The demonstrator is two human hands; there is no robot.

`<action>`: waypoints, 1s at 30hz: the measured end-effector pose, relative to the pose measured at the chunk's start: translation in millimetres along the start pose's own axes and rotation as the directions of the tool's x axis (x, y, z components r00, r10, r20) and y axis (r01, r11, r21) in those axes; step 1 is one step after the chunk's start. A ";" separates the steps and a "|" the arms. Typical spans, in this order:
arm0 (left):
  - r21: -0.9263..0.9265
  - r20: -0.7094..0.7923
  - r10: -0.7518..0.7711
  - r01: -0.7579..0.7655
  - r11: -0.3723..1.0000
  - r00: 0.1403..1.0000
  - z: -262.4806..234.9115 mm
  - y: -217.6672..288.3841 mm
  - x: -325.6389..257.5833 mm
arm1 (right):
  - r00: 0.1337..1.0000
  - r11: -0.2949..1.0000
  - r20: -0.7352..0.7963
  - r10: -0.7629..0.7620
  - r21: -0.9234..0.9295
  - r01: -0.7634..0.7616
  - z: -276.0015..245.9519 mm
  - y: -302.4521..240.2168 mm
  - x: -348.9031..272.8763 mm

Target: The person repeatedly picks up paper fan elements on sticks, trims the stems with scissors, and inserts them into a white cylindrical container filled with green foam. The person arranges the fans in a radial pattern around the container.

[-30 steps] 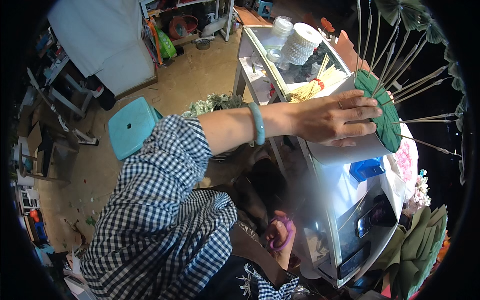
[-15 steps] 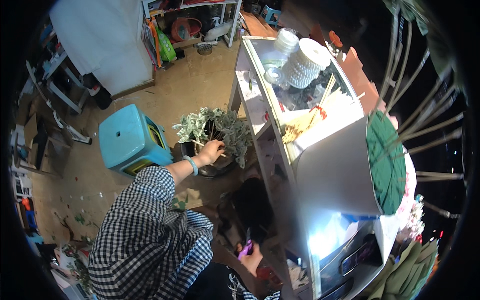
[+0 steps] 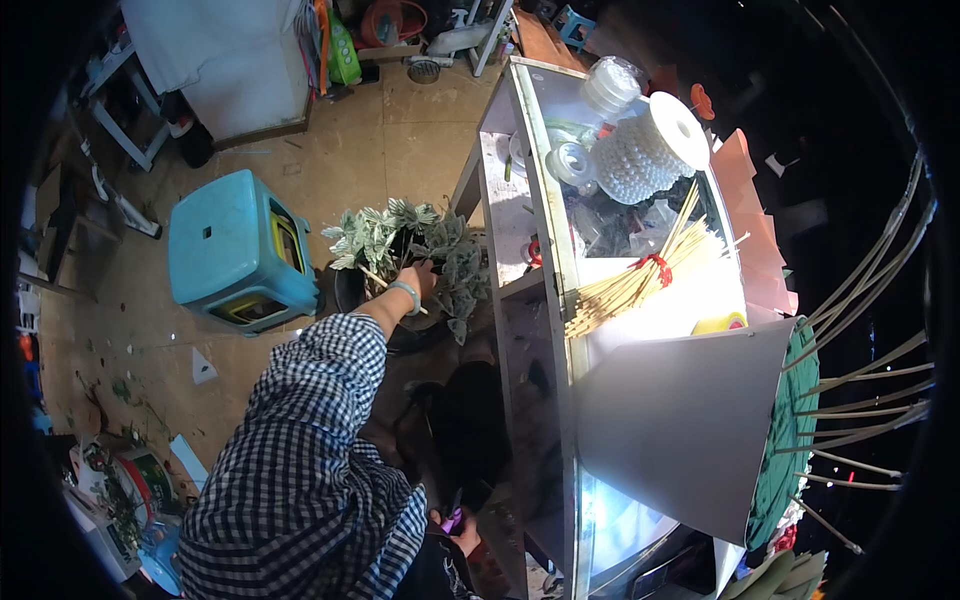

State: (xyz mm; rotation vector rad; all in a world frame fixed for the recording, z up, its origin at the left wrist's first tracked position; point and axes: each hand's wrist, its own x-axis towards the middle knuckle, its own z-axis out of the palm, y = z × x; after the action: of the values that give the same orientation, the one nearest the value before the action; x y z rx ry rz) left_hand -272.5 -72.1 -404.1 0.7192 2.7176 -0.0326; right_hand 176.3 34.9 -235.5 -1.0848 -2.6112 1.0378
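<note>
My left hand point(image 3: 421, 279), with a pale bangle on its wrist, reaches into a potted plant point(image 3: 460, 260) with silvery-green leaves. Its fingers are curled in among the leaves, and what they pinch is hidden. A thin light stick point(image 3: 372, 277) crosses over the pot beside that wrist; I cannot tell whether the hand holds it. The dark pot point(image 3: 347, 290) stands low, partly covered by foliage and my arm. Lower down, close to my lap, my right hand point(image 3: 466, 538) is closed on purple-handled scissors point(image 3: 453, 520), blade pointing up.
A blue plastic stool point(image 3: 215, 250) stands left of the plant. On my right runs a glass-topped counter point(image 3: 545, 150) with a spool of beads point(image 3: 640, 160), a bundle of thin sticks point(image 3: 640, 280) and a large grey-wrapped bundle point(image 3: 680, 420). Cut leaves and scraps litter the floor at left.
The view has shifted, so the counter and stool sit differently. My left hand has reached deeper into the foliage. My right hand, still with the scissors, appears lower and nearer my lap.
</note>
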 end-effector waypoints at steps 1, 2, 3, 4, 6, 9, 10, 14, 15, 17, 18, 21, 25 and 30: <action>-0.008 -0.034 0.025 -0.026 1.000 0.999 -3.7 -7.1 -4.6 | 1.000 0.999 -0.006 0.005 0.033 -0.005 2.1 0.4 -0.5; 0.006 -0.054 0.037 -0.037 0.999 0.998 -10.3 -12.6 -9.4 | 1.000 1.000 -0.009 -0.012 0.025 0.012 3.1 0.8 -0.7; -0.116 -0.182 0.002 -0.023 0.993 0.983 -20.0 -16.5 -15.8 | 1.000 0.999 -0.017 -0.008 0.037 0.009 4.6 0.6 -0.9; -0.089 -0.288 0.044 -0.072 0.993 0.957 -33.2 -23.1 -25.3 | 1.000 0.999 -0.024 -0.003 0.050 0.004 5.8 0.3 -1.3; -0.142 -0.384 0.155 -0.224 0.964 0.910 -71.9 -36.4 -49.2 | 1.000 0.993 -0.017 0.022 0.119 -0.020 5.5 -0.6 -2.7; -0.193 -0.336 0.179 -0.253 0.948 0.925 -146.2 -45.5 -98.3 | 1.000 0.983 -0.029 -0.011 0.184 0.016 2.9 -4.5 1.2; -0.212 -0.353 0.192 -0.278 0.937 0.916 -171.0 -46.2 -117.9 | 0.998 0.980 -0.038 -0.044 0.193 0.051 -0.7 -7.1 4.5; -0.309 -0.437 0.323 -0.478 0.823 0.839 -258.6 -34.6 -188.4 | 0.984 0.848 -0.086 -0.159 0.498 0.181 -15.7 -43.0 32.4; -0.312 -0.472 0.373 -0.547 0.777 0.799 -276.4 -27.1 -201.8 | 0.970 0.799 -0.090 -0.225 0.553 0.237 -23.0 -58.8 40.9; -0.361 -0.511 0.418 -0.628 0.689 0.752 -304.4 -8.9 -227.6 | 0.954 0.681 -0.121 -0.276 0.675 0.283 -36.1 -98.2 60.2; -0.363 -0.552 0.448 -0.686 0.630 0.704 -316.5 1.5 -237.3 | 0.957 0.594 -0.100 -0.271 0.765 0.248 -43.6 -119.3 68.4; -0.487 -0.565 0.515 -0.764 0.423 0.645 -342.0 33.7 -259.1 | 0.911 0.393 -0.161 -0.380 0.863 0.316 -74.6 -172.0 86.9; -0.584 -0.549 0.573 -0.769 0.258 0.609 -358.5 71.6 -275.1 | 0.870 0.354 -0.217 -0.443 0.849 0.393 -111.8 -209.3 90.0; -0.775 -0.581 0.400 -0.632 -0.005 0.709 -352.4 111.3 -287.2 | 0.907 0.243 -0.337 -0.254 0.885 0.397 -140.0 -219.0 77.3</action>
State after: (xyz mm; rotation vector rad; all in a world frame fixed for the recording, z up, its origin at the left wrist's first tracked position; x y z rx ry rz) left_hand -91.8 -75.2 27.7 1.2155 1.6834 1.8471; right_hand 43.4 52.5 0.2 -0.2223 -1.4052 1.8753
